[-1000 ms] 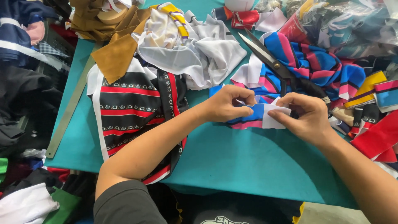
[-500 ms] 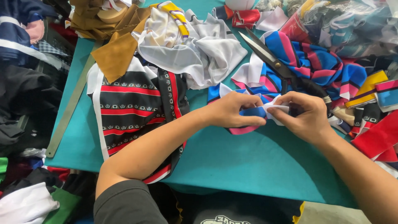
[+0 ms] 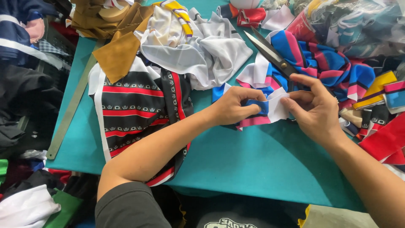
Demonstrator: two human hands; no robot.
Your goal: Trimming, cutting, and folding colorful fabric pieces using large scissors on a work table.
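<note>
Now: two hands, left hand (image 3: 231, 107) and right hand (image 3: 314, 107), fingers pinched on one striped scrap (image 3: 270, 110); one scissors (image 3: 270, 52).

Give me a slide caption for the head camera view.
Both hands, left hand and right hand, pinch a blue-pink-white fabric scrap over a teal table.

bright, even light; sharp focus
</note>
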